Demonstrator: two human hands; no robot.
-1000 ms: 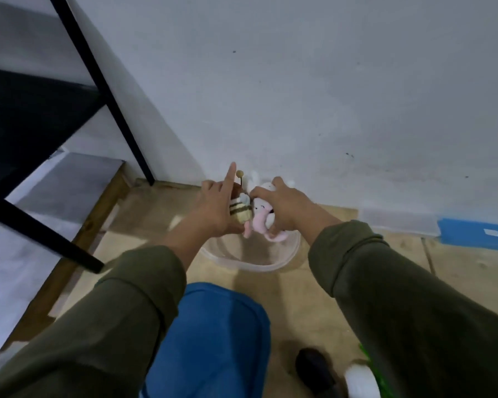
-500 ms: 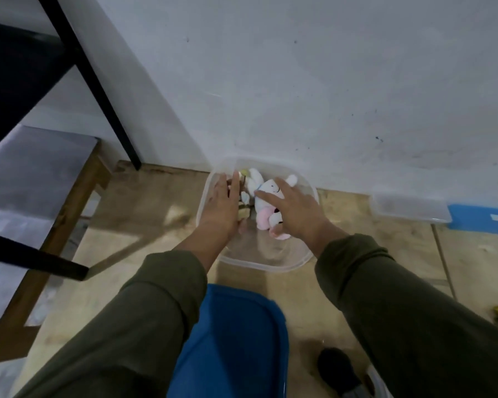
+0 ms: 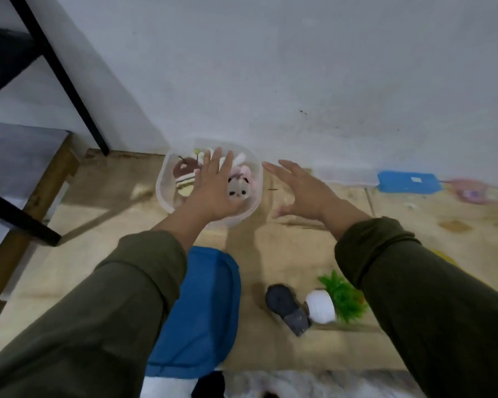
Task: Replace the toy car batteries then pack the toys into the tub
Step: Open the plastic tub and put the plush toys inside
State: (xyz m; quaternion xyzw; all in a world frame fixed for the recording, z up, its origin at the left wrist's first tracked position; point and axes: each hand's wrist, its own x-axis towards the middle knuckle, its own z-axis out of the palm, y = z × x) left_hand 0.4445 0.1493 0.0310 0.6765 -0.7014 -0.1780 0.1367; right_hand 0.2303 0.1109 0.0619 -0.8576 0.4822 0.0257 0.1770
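My left hand hovers flat and empty over the tub, which sits at twelve o'clock against the wall with the plush toys inside; my right hand, fingers spread and empty, hangs at two o'clock, probably free to fetch the next toy.

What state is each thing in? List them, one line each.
Clear plastic tub: open, no lid on, upright on the floor.
Brown striped bee plush: lying inside the tub.
Pink and white bunny plush: lying inside the tub.
Left hand: open, empty, over the tub.
Right hand: open, empty, right of the tub.
Blue lid: flat on the floor, off the tub.
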